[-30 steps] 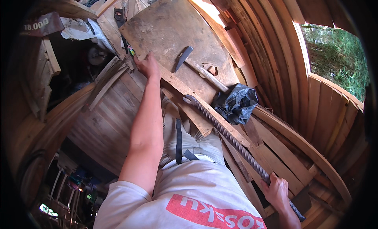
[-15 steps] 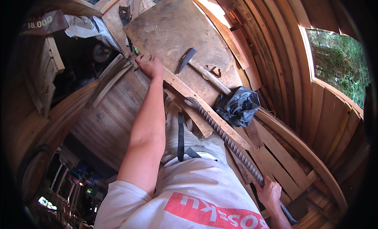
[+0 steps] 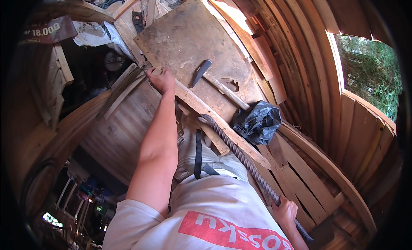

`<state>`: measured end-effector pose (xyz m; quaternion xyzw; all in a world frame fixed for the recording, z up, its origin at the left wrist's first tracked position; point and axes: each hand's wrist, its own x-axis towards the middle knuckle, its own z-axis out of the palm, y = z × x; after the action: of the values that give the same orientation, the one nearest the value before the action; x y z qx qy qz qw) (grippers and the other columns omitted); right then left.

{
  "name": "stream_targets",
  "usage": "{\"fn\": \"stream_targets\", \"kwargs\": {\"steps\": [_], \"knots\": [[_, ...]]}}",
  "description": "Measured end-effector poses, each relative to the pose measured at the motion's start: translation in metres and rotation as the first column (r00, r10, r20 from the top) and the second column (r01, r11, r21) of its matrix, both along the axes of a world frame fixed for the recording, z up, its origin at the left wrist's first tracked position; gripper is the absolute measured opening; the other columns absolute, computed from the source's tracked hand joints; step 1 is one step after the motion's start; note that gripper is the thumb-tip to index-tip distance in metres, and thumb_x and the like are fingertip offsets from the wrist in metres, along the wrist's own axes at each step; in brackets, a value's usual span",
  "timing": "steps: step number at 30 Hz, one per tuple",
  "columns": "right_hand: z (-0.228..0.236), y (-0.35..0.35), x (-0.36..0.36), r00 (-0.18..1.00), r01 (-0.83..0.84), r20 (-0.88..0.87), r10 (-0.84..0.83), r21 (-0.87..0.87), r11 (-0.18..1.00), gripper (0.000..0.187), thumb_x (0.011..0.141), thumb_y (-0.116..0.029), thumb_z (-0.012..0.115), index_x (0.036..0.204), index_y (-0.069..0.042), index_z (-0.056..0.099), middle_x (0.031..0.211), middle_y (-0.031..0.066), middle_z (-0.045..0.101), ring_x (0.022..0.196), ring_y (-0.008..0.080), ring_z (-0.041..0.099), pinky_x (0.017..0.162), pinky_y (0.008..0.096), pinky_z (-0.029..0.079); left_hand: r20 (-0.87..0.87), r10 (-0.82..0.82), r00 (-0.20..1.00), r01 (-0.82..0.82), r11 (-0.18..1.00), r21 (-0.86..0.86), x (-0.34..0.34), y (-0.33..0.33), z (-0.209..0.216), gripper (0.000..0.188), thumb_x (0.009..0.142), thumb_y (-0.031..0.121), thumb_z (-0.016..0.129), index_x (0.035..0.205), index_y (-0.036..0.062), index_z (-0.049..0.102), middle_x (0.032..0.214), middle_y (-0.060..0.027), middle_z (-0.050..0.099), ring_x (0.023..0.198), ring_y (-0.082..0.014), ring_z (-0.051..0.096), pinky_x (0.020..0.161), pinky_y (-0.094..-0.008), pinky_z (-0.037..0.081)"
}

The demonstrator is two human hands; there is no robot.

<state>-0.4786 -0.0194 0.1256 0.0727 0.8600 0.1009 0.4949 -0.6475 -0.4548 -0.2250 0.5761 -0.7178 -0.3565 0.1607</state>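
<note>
My left hand (image 3: 162, 80) is closed around the far end of a long wooden batten (image 3: 214, 117). The batten slants across my lap toward the lower right. Low on the right, my right hand (image 3: 285, 210) grips a ribbed steel pry bar (image 3: 240, 154). Its bent, claw-like tip (image 3: 207, 119) lies against or just beside the batten's near edge; I cannot tell if they touch. Beyond the batten, a wooden-handled hammer (image 3: 223, 87) rests on a worn board (image 3: 184, 35). The handle's end meets a crumpled black plastic bag (image 3: 257, 122).
Loose planks (image 3: 300, 181) lie at the right, beneath a curved plank wall with an opening (image 3: 367, 74) onto greenery. A handsaw (image 3: 137, 19) sits among scrap wood at the far left. Wooden panelling (image 3: 116, 129) stands left of my arm, by a dark gap.
My right hand and the pry bar have shifted a little left, and the bar's tip sits slightly lower. The batten's near end has also moved slightly left. My left hand keeps its hold.
</note>
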Motion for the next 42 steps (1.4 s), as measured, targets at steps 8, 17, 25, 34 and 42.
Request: {"fn": "stream_targets", "kwargs": {"steps": [8, 17, 25, 34, 42], "knots": [[-0.023, 0.017, 0.021, 0.999, 0.015, -0.028, -0.016, -0.045, 0.999, 0.027, 0.074, -0.029, 0.068, 0.073, -0.003, 0.059, 0.065, 0.0228, 0.062, 0.066, 0.0407, 0.064, 0.065, 0.0487, 0.050, -0.051, -0.010, 0.999, 0.009, 1.000, -0.021, 0.002, -0.003, -0.009, 0.033, 0.076, 0.012, 0.060, 0.102, -0.0052, 0.050, 0.104, -0.0247, 0.057, 0.098, -0.0387, 0.058, 0.087, -0.0403, 0.045], [-0.050, 0.033, 0.051, 0.999, 0.013, -0.047, -0.015, -0.034, 0.999, 0.024, 0.071, -0.028, 0.066, 0.073, -0.004, 0.061, 0.066, 0.0218, 0.063, 0.066, 0.0387, 0.065, 0.066, 0.0483, 0.052, -0.106, 0.018, 0.994, -0.019, 1.000, -0.005, 0.001, -0.003, -0.009, 0.031, 0.076, 0.013, 0.060, 0.099, -0.0061, 0.051, 0.099, -0.0241, 0.060, 0.095, -0.0378, 0.060, 0.085, -0.0397, 0.046], [-0.075, 0.041, 0.070, 0.996, 0.057, -0.067, -0.061, -0.055, 0.997, 0.025, 0.069, -0.027, 0.068, 0.080, -0.005, 0.063, 0.066, 0.0212, 0.064, 0.066, 0.0374, 0.066, 0.066, 0.0478, 0.052, -0.042, -0.004, 0.999, 0.003, 1.000, -0.026, 0.002, -0.002, -0.012, 0.035, 0.076, 0.015, 0.060, 0.103, -0.0034, 0.049, 0.102, -0.0266, 0.059, 0.096, -0.0413, 0.059, 0.085, -0.0429, 0.046], [-0.103, 0.057, 0.085, 0.989, 0.040, -0.137, -0.060, -0.145, 0.989, 0.020, 0.069, -0.023, 0.069, 0.076, -0.006, 0.062, 0.063, 0.0205, 0.063, 0.064, 0.0382, 0.065, 0.064, 0.0478, 0.051, -0.018, -0.012, 1.000, 0.011, 0.998, -0.066, 0.003, -0.003, -0.012, 0.036, 0.076, 0.017, 0.059, 0.105, -0.0018, 0.049, 0.101, -0.0279, 0.059, 0.095, -0.0439, 0.059, 0.085, -0.0459, 0.046], [-0.137, 0.082, 0.078, 0.983, -0.042, -0.184, 0.002, -0.212, 0.976, 0.017, 0.069, -0.022, 0.069, 0.074, -0.008, 0.061, 0.065, 0.0197, 0.063, 0.064, 0.0379, 0.064, 0.063, 0.0480, 0.050, 0.027, 0.001, 1.000, 0.001, 0.998, -0.061, 0.001, -0.006, -0.012, 0.039, 0.076, 0.017, 0.059, 0.108, -0.0021, 0.049, 0.102, -0.0284, 0.060, 0.097, -0.0446, 0.059, 0.085, -0.0456, 0.047]]}}
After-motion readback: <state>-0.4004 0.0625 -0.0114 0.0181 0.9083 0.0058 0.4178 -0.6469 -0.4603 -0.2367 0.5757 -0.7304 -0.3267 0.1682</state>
